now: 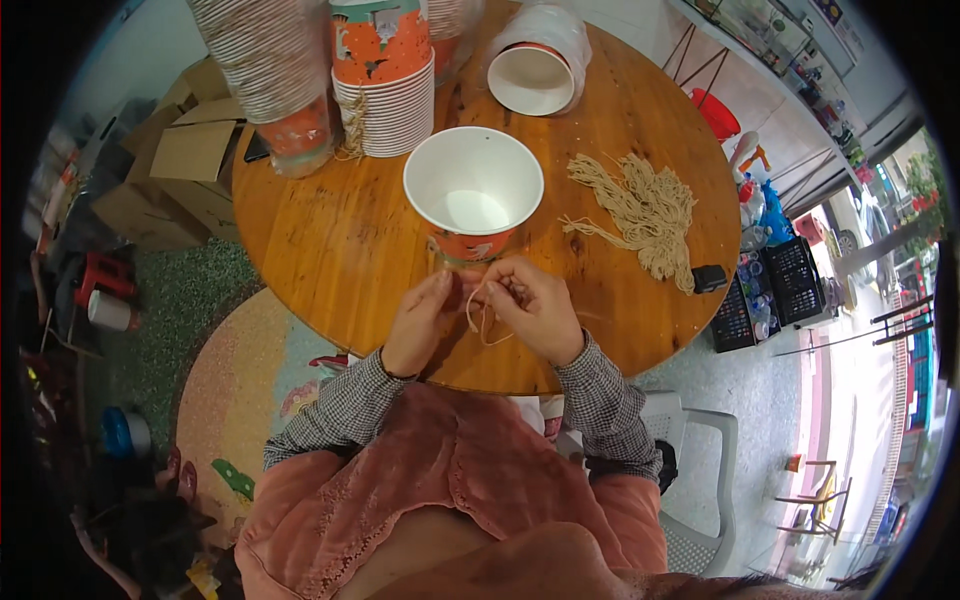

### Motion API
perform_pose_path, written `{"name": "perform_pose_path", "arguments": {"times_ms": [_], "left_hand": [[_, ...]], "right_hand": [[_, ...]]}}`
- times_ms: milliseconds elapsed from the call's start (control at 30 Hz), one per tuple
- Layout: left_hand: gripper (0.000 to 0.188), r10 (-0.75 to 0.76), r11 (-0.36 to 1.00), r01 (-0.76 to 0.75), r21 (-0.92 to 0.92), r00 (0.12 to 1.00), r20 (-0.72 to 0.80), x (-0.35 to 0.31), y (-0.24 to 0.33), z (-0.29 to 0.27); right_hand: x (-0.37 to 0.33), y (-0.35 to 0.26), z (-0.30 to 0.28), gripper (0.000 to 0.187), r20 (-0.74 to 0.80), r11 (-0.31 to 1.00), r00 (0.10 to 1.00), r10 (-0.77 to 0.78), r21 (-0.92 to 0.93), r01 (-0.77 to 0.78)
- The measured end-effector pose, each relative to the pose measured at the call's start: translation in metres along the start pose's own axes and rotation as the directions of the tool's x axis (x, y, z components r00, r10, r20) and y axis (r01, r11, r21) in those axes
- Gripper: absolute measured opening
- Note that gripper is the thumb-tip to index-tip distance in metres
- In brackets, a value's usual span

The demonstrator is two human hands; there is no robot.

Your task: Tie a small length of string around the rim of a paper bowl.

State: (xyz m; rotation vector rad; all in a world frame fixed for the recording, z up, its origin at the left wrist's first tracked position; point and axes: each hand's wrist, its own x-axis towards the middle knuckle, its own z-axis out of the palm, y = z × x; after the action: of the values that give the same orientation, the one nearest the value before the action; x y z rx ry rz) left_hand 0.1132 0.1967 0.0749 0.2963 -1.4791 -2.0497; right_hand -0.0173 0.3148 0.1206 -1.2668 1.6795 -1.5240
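A large paper bucket (473,190), white inside with an orange printed outside, stands upright on the round wooden table in front of me. At its near side, low down, my left hand (420,322) has its fingers closed in a pinch at a thin beige string. My right hand (532,305) pinches the same string (484,326) between thumb and fingers, and a loose loop of it dangles between the hands. Part of the string by the bucket's base is hidden behind my fingers. To the right lies a tangled bundle of beige strings (650,215).
Tall stacks of paper buckets (385,110) stand at the back left, with strings hanging beside one. A bagged stack (535,75) lies on its side at the back. A small black object (709,279) sits by the table's right edge. Cardboard boxes (190,150) are left of the table.
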Motion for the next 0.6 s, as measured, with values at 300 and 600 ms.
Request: {"name": "perform_pose_path", "arguments": {"times_ms": [300, 600], "left_hand": [[0.025, -0.352, 0.93, 0.364, -0.048, 0.921, 0.166, -0.026, 0.007, -0.016], [0.011, 0.122, 0.585, -0.349, 0.732, 0.93, 0.346, -0.024, 0.044, -0.013]], "right_hand": [[-0.015, 0.018, 0.009, 0.01, -0.045, 0.974, 0.998, 0.042, -0.221, -0.051], [-0.026, -0.001, 0.024, 0.021, 0.166, 0.894, 0.928, 0.332, 0.257, -0.366]]}}
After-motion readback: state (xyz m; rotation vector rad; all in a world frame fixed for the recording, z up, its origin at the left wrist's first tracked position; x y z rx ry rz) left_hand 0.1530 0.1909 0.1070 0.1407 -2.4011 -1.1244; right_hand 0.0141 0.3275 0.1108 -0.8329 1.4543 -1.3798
